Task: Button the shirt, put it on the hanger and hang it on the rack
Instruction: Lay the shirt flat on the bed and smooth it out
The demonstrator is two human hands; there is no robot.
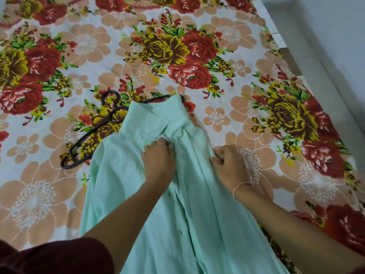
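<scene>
A pale mint-green shirt [122, 175] lies front up on the bed, its collar pointing away from me. Dark buttons run down its front placket. My left hand [159, 160] rests on the shirt just below the collar, fingers curled into the fabric at the placket. My right hand [230, 167] pinches the shirt's right edge near the shoulder. A black hanger [87, 135] lies on the bed to the left of the collar, partly tucked under the shirt; its far arm shows behind the collar.
The bed carries a floral sheet [197, 56] in red, yellow and peach. Its right edge [276, 34] runs diagonally, with grey floor [325, 46] beyond. A dark maroon sleeve [55, 256] fills the lower left corner.
</scene>
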